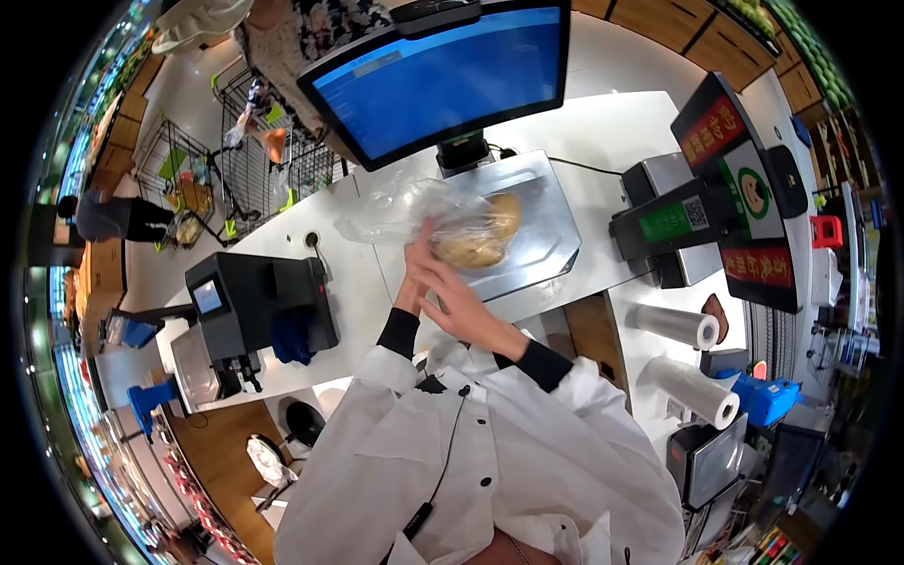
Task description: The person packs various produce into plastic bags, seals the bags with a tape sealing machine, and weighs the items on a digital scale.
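Note:
A clear plastic bag (395, 202) with potatoes (474, 250) inside lies on the metal plate of a scale (541, 202). My left hand (415, 270) is at the near left side of the bag, one finger stretched out against the plastic; its other fingers are partly hidden. Crossing in front of it, my right hand (468, 306) has its fingers extended and apart, touching the left hand. I see nothing held in the right hand. The bag's loose end spreads to the left over the white counter (372, 301).
Behind the scale stands a monitor (443, 85). A black printer-like machine (254, 306) is at left, a payment display (673, 221) at right. Plastic bag rolls (673, 327) lie at right. Shopping carts (273, 155) and people stand beyond the counter.

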`<state>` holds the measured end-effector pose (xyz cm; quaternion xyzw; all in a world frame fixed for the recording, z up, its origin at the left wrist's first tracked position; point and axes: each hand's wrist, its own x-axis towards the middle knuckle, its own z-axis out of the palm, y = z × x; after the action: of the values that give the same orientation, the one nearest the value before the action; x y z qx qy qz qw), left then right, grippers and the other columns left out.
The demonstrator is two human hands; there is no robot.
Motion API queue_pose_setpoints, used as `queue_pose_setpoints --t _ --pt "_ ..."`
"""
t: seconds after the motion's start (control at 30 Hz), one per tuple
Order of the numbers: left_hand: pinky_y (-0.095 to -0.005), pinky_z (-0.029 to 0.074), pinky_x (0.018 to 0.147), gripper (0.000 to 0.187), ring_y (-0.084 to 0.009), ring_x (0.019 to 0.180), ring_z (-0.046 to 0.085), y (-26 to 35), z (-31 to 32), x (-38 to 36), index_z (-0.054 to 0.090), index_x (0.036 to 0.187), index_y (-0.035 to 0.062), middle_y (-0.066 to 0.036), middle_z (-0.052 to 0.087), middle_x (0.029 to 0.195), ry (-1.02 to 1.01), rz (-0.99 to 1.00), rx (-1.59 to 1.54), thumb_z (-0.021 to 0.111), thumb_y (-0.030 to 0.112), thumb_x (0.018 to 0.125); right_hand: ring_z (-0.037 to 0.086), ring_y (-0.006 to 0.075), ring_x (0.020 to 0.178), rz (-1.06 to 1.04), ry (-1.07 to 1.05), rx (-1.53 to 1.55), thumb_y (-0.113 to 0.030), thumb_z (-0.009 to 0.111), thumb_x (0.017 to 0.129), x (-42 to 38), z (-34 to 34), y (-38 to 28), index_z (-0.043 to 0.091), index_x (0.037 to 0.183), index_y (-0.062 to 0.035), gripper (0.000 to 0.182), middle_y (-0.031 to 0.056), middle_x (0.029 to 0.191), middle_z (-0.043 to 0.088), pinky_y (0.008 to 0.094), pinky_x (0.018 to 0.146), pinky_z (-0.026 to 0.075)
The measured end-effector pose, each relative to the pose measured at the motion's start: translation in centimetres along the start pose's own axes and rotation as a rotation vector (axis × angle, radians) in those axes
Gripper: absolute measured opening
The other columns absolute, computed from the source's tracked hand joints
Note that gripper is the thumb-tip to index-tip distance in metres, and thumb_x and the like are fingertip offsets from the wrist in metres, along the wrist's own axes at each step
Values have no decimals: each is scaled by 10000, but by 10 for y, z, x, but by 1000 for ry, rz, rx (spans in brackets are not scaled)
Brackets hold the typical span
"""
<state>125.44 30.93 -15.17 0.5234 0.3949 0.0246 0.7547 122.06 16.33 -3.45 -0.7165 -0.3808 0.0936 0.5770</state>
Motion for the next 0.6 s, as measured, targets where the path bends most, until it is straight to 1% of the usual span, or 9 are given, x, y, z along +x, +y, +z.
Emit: queue_pose_setpoints --t 0.07,0.1,0.13,0.27,0.33,0.37,0.43,0.5,0.6 --pt "-256 455 760 331 -116 865 586 -2 -11 -3 614 1073 10 -40 631 977 -66 15 -45 577 291 901 467 355 1154 13 -30 -71 -71 585 824 -35 -11 6 518 1186 -42 370 158 1275 456 417 967 391" --pt "-251 460 729 311 -100 842 587 -5 -19 -7 629 1043 3 -28 639 934 -200 92 -120 560 277 915 487 347 1130 1 -24 -130 -44 587 813 -51 -19 8 533 1166 -40 358 161 1240 482 403 938 414" --pt "-251 460 729 311 -100 842 587 -2 -28 -18 629 1043 3 -28 639 934 -185 99 -133 560 277 915 508 341 1094 32 24 -143 -18 585 799 -63 -28 5 549 1138 -36 341 158 1198 510 389 915 428" --pt "-245 455 699 339 -105 823 586 16 -79 -74 635 1012 21 -35 637 881 -353 -59 253 497 322 942 565 325 980 67 229 -312 54 567 763 -93 -64 1 585 1042 -24 290 150 1084 567 370 831 466" --pt "-241 445 655 337 -93 777 569 12 -110 -90 636 999 26 -20 620 843 -332 -98 297 483 321 946 576 318 953 55 326 -406 60 562 761 -92 -74 3 590 1014 -19 267 163 1056 568 378 808 473" --pt "-237 436 612 337 -82 731 552 10 -124 -95 638 987 31 -5 603 804 -338 -156 352 469 321 950 575 321 952 30 353 -450 48 568 768 -86 -77 3 590 1014 -21 257 167 1074 565 379 806 473" --pt "-233 416 582 329 -72 678 518 6 -150 -104 633 954 29 8 567 754 -273 -134 306 465 312 949 586 312 924 -13 359 -533 30 579 773 -66 -78 6 589 1018 -18 250 166 1144 546 374 788 477" --pt "-229 397 552 324 -62 625 484 2 -162 -108 627 922 26 21 531 703 -223 -112 261 461 303 949 598 311 901 98 254 -495 9 602 766 -34 -73 1 581 1036 -12 272 178 1263 492 363 770 485" --pt "-225 374 527 302 -60 571 437 0 -167 -116 611 866 28 34 485 660 -109 -94 145 452 272 944 604 313 888 -118 155 -643 -64 613 774 43 -66 -3 560 1063 -7 299 180 1397 368 365 740 499"
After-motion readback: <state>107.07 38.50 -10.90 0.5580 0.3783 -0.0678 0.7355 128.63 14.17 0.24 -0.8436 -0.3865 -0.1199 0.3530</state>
